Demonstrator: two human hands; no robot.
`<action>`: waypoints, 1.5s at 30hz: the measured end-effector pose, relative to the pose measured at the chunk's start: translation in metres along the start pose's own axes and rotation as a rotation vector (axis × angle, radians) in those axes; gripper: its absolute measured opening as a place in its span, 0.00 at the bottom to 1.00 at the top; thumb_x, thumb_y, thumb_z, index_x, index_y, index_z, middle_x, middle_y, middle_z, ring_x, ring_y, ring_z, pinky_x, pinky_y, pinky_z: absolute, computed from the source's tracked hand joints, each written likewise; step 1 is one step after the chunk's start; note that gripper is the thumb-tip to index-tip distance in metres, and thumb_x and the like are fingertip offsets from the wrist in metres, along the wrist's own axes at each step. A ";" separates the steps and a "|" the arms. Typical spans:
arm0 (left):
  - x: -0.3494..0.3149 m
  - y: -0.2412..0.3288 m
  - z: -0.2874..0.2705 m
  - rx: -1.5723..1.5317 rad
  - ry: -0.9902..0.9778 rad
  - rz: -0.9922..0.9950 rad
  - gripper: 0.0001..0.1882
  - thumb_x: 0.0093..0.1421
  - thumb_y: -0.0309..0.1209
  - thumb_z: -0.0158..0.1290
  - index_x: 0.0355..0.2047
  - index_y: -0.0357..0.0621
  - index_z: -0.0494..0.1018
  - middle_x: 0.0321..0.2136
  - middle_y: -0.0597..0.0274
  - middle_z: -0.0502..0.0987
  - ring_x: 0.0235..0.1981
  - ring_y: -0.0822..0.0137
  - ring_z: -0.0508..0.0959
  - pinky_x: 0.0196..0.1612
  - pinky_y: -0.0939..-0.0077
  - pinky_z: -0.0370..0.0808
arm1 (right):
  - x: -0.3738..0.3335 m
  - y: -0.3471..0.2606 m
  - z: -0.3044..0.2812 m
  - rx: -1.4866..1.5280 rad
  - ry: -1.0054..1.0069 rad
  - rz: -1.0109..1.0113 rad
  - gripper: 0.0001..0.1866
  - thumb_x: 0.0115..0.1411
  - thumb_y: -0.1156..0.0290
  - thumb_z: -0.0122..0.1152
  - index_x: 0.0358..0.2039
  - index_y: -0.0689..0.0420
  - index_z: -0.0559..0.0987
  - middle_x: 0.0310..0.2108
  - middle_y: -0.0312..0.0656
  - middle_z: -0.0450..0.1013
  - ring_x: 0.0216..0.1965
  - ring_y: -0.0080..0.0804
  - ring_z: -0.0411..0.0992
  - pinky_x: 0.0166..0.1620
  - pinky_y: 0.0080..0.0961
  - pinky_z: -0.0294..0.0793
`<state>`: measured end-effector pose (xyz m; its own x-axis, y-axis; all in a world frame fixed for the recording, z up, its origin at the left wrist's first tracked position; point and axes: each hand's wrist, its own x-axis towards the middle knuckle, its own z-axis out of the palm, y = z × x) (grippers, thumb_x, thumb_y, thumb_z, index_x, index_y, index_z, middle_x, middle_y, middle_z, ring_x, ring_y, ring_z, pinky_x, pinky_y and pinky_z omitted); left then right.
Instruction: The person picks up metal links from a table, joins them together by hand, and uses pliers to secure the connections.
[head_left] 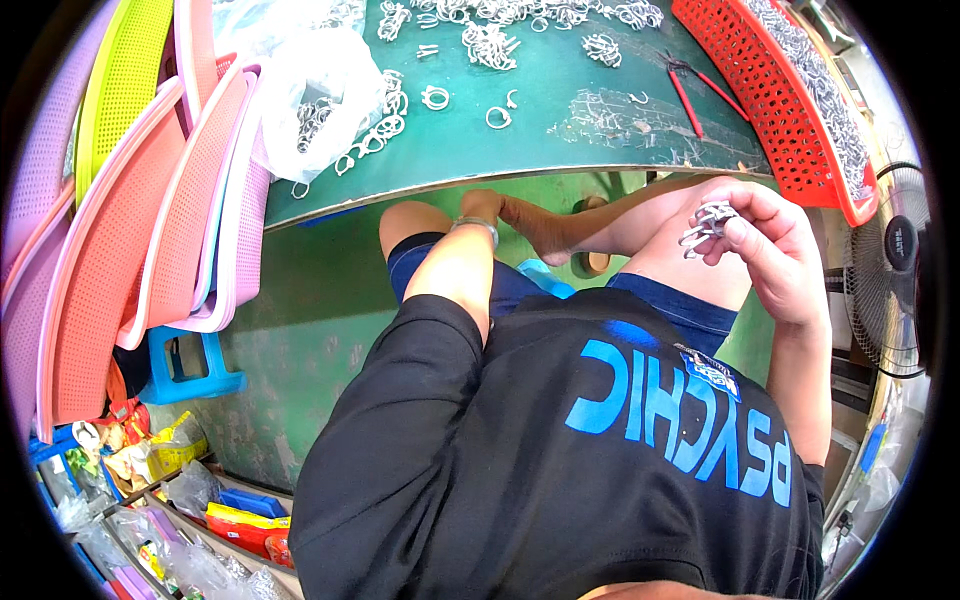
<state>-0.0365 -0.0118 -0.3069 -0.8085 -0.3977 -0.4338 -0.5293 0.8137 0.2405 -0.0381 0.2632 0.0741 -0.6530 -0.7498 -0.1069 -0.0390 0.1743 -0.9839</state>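
My right hand (775, 245) is raised at the right, just short of the table edge. Its thumb and fingers are closed round a small bunch of silvery metal hooks (708, 228). My left hand (482, 204) is low beside my legs, near the table edge and next to my bare foot. Its fingers are hidden, so I cannot see whether it grips anything. On the green table (560, 135) lie loose metal rings with hooks (498, 117), small heaps of the same pieces (490, 45), and red-handled pliers (690, 95).
A red perforated basket (790, 130) full of metal pieces stands at the table's right. A clear plastic bag (330, 80) holds more pieces. Pink, purple and green baskets (120, 250) are stacked at left, above a blue stool (190, 375). A black fan (885, 270) stands at right.
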 end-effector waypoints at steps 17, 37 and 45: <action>0.009 0.024 -0.018 -0.544 0.235 -0.234 0.21 0.57 0.36 0.40 0.49 0.42 0.64 0.49 0.51 0.66 0.49 0.56 0.67 0.51 0.69 0.63 | 0.002 0.003 -0.002 0.016 0.018 0.010 0.12 0.56 0.73 0.50 0.38 0.66 0.71 0.29 0.41 0.72 0.29 0.23 0.70 0.33 0.17 0.69; -0.003 0.015 -0.023 -2.086 0.180 -0.590 0.04 0.56 0.27 0.45 0.27 0.41 0.69 0.19 0.60 0.70 0.19 0.68 0.69 0.18 0.77 0.69 | 0.025 0.039 -0.018 0.569 0.072 -0.024 0.10 0.56 0.74 0.46 0.37 0.65 0.68 0.37 0.51 0.70 0.36 0.37 0.72 0.42 0.30 0.71; -0.164 0.033 -0.124 -1.758 -0.725 0.027 0.08 0.55 0.31 0.48 0.30 0.37 0.69 0.22 0.64 0.69 0.21 0.74 0.68 0.21 0.84 0.65 | 0.072 0.069 -0.053 0.854 0.035 0.090 0.11 0.55 0.67 0.48 0.34 0.61 0.70 0.29 0.45 0.69 0.27 0.31 0.69 0.30 0.23 0.70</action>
<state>0.0465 0.0273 -0.1200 -0.8183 0.2154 -0.5330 -0.5237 -0.6616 0.5366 -0.1281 0.2547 0.0056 -0.6499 -0.7334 -0.1993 0.5874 -0.3184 -0.7440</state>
